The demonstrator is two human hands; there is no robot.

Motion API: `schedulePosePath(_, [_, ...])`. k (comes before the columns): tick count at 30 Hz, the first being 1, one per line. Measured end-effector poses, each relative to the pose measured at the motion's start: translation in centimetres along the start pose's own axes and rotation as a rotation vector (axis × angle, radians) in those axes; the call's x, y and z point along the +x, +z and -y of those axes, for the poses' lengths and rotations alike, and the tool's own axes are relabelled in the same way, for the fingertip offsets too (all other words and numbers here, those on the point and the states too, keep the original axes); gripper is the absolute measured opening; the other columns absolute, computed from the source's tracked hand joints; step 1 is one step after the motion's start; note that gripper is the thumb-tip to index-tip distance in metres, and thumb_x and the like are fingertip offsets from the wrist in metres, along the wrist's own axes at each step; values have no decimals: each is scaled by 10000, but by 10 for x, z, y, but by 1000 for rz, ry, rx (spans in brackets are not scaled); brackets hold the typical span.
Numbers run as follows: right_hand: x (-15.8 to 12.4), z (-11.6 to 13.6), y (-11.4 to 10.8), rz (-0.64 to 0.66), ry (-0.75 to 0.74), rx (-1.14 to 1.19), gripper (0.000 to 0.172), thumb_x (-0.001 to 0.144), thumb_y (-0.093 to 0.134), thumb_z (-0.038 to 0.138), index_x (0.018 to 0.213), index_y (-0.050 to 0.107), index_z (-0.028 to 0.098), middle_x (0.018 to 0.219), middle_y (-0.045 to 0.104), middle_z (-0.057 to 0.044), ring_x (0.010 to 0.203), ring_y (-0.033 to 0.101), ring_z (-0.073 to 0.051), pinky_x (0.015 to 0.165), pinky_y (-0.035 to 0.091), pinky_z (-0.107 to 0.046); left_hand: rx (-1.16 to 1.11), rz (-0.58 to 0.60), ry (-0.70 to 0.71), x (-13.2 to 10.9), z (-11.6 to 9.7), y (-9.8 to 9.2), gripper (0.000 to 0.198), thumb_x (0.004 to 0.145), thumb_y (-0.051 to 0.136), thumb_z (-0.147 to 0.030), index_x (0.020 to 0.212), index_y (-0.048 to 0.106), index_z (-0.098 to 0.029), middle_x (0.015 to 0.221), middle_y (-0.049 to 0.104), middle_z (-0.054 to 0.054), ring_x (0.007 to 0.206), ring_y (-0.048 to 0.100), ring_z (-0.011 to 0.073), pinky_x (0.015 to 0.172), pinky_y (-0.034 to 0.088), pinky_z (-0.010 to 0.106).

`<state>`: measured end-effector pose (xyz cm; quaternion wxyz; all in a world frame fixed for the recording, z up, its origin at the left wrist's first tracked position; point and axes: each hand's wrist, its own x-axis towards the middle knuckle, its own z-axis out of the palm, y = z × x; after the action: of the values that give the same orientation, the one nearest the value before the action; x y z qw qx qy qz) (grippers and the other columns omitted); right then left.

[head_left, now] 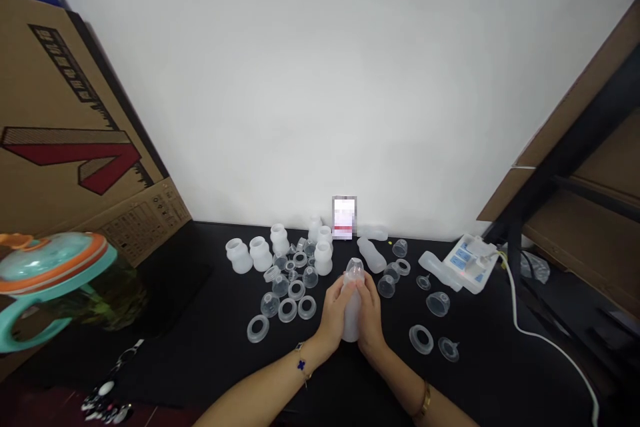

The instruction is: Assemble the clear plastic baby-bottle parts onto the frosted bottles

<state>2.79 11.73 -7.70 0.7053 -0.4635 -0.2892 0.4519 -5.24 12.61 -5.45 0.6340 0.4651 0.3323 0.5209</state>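
Between my two palms stands a milky, translucent baby bottle (pixel 352 320) with a clear domed cap (pixel 355 267) on top. My left hand (pixel 334 312) is wrapped round its left side, and my right hand (pixel 370 315) closes on its right side, fingers near the cap. Left of them lie several loose collar rings (pixel 307 307) and clear domed caps (pixel 270 305), with short white bottle bodies (pixel 239 256) behind. To the right are more caps (pixel 387 286), a collar ring (pixel 421 339) and a thin clear disc with a small stem (pixel 449 349).
A white power strip (pixel 471 263) with a cable (pixel 530 332) sits at the right, a long translucent bottle (pixel 440 271) against it. A blurred phone-like screen (pixel 344 217) leans on the wall. A teal-handled jug (pixel 95 287) and cardboard box (pixel 75 113) stand left.
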Motion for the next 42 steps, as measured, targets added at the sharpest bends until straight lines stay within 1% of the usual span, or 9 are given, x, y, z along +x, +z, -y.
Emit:
schedulePosePath(11, [1, 6, 2, 2, 0, 32, 455, 767, 748, 528, 1110, 704, 232, 1105, 734, -58, 958, 674, -249, 844, 530, -350, 4, -14, 4, 2, -3, -1, 499, 854, 680, -534, 1172, 721, -152, 1106, 731, 96, 975, 651, 243, 888, 490, 318])
schedulePosePath(16, [1, 7, 2, 16, 9, 52, 492, 864, 597, 633, 1113, 729, 229, 1100, 738, -58, 956, 667, -242, 872, 526, -365, -35, -15, 1, 1, -4, 1, 543, 907, 577, -606, 1169, 702, -147, 1096, 716, 98, 907, 640, 215, 806, 496, 299])
schedulePosePath(18, [2, 7, 3, 6, 12, 44, 456, 864, 606, 621, 1068, 744, 238, 1079, 743, -46, 948, 663, -237, 893, 518, -367, -49, -48, -11, 1, -2, 1, 575, 886, 583, -644, 1128, 711, -138, 1053, 718, 95, 876, 630, 207, 792, 496, 300])
schedulePosePath(20, [2, 8, 3, -5, -2, 19, 405, 850, 635, 598, 1013, 754, 247, 1063, 747, -34, 963, 657, -234, 914, 507, -362, -75, -121, -50, 2, 0, 2, 617, 827, 620, -696, 1067, 722, -137, 1002, 717, 85, 851, 615, 201, 798, 496, 306])
schedulePosePath(23, [2, 10, 4, -18, -13, -18, 382, 830, 653, 595, 962, 755, 251, 1042, 751, -27, 966, 654, -238, 889, 509, -352, -105, -223, -133, 4, 3, 3, 661, 746, 638, -772, 918, 725, -139, 848, 691, 54, 751, 574, 178, 737, 490, 303])
schedulePosePath(25, [2, 11, 5, -20, -15, -24, 392, 823, 654, 605, 953, 751, 247, 1022, 750, -28, 948, 653, -238, 856, 512, -344, -103, -216, -151, 4, 3, 3, 637, 745, 643, -767, 835, 709, -140, 758, 658, 35, 697, 541, 164, 679, 472, 293])
schedulePosePath(27, [1, 12, 5, -15, -12, -19, 411, 823, 646, 620, 952, 748, 244, 979, 745, -26, 914, 650, -235, 821, 514, -339, -105, -188, -142, 4, 1, 4, 595, 764, 659, -731, 818, 704, -140, 752, 657, 36, 695, 539, 164, 668, 465, 290])
schedulePosePath(35, [1, 11, 5, -24, 10, -11, 418, 806, 656, 624, 951, 752, 243, 930, 738, -21, 885, 639, -228, 802, 514, -334, -182, -184, -146, 2, -2, 5, 574, 771, 698, -673, 949, 734, -129, 812, 694, 56, 783, 594, 195, 762, 491, 313])
schedulePosePath(42, [1, 8, 4, -18, 18, 5, 415, 793, 674, 626, 941, 756, 247, 962, 750, -24, 890, 644, -236, 793, 523, -334, -188, -183, -137, 2, 2, 4, 510, 808, 680, -646, 863, 713, -139, 786, 670, 42, 715, 563, 169, 696, 479, 293])
